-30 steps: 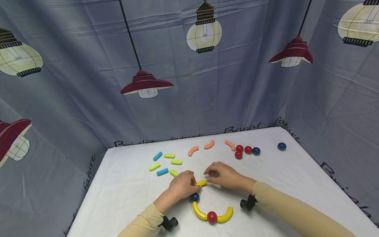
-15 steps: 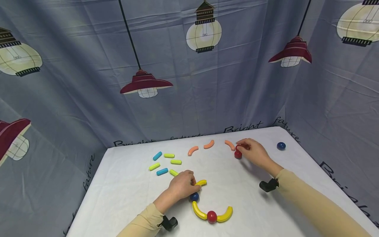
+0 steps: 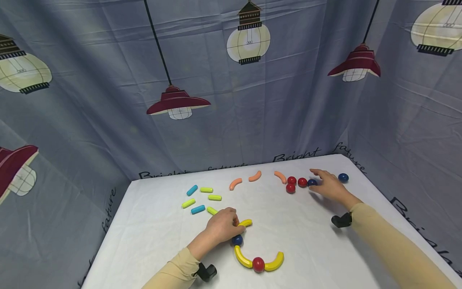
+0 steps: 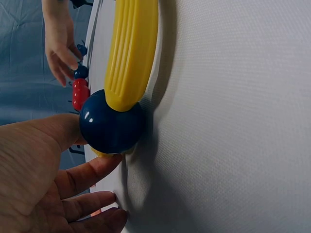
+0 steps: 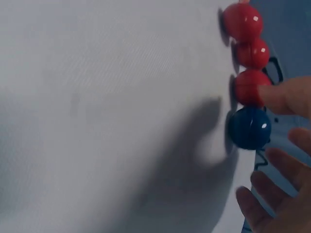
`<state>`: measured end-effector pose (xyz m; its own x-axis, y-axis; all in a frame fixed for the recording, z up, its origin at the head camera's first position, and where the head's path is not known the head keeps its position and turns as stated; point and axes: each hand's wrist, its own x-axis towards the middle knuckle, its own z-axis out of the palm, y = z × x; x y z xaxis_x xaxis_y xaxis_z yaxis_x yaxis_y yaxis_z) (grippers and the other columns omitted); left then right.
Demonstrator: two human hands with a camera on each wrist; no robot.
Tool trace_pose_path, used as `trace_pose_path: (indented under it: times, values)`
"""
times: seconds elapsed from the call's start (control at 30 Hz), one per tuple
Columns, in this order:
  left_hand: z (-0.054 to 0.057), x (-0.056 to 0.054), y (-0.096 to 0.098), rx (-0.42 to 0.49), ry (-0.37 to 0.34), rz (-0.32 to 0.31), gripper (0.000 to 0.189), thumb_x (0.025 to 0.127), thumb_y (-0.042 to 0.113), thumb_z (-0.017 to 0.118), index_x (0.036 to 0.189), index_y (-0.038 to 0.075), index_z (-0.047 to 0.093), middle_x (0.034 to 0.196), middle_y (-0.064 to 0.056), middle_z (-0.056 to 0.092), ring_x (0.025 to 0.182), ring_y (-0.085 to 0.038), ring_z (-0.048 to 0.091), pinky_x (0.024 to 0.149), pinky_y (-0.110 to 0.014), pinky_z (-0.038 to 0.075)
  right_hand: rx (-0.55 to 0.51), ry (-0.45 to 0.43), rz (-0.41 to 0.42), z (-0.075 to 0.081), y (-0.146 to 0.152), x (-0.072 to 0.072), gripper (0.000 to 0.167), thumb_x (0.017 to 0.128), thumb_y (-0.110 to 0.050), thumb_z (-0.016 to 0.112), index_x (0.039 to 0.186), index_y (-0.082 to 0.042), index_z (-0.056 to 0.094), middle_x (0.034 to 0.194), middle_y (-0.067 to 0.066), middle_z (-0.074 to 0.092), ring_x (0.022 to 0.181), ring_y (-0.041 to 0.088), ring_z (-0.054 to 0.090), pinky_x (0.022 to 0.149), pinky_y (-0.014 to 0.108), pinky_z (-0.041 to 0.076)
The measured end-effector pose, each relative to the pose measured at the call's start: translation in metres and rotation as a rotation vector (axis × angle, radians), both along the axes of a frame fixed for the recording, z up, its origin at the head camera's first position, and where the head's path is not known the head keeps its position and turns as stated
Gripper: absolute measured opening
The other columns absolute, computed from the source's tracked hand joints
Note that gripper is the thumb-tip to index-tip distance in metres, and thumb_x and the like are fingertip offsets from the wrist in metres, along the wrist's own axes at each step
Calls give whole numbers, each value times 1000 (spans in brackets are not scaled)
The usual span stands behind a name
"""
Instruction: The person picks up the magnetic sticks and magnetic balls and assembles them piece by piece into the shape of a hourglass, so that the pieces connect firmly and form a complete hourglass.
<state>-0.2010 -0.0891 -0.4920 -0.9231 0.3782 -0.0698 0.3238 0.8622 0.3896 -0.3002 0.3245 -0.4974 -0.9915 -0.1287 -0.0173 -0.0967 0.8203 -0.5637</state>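
Note:
My left hand (image 3: 221,225) pinches a curved yellow piece (image 3: 246,222) between thumb and fingers, hiding part of it. Right below that hand sits a dark blue ball (image 4: 112,124), whose near side meets the end of another curved yellow piece (image 4: 131,53). From there the curve runs on through a red ball (image 3: 258,265) to a third curved yellow piece (image 3: 275,262). At the back right, my right hand (image 3: 330,186) reaches with spread fingers to a second blue ball (image 5: 250,127); its thumb overlaps a red ball (image 5: 250,88) in the right wrist view.
Several green sticks (image 3: 206,190) and blue sticks (image 3: 198,209) lie at the left of the white table (image 3: 144,241). Orange curved pieces (image 3: 255,176) lie along the back, beside red balls (image 3: 290,188). Another blue ball (image 3: 343,178) is near the back right corner.
My right hand has gone from beside the left hand to the back right, passing over the red balls to the blue ball. The left hand has stayed in place.

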Motion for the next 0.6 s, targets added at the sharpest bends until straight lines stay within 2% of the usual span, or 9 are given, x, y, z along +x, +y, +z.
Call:
trace_pose_path:
  times: [0.23,0.6]
  values:
    - [2,1,1,2,-5,0,29,86,39,79,71,20,63,125,-10,67,96,-19,64,72,-30,52,-4,-21,31,-12,6,-3,70,95,-23,72,151,4,40,146,34,44,128,54,46,102,69,40]
    - [1,0,1,-6,-8,3,28,86,39,78,72,20,64,125,-10,67,98,-20,64,79,-34,55,29,-15,11,-14,3,-8,58,96,-19,69,146,3,49,134,33,53,119,48,54,100,66,44]
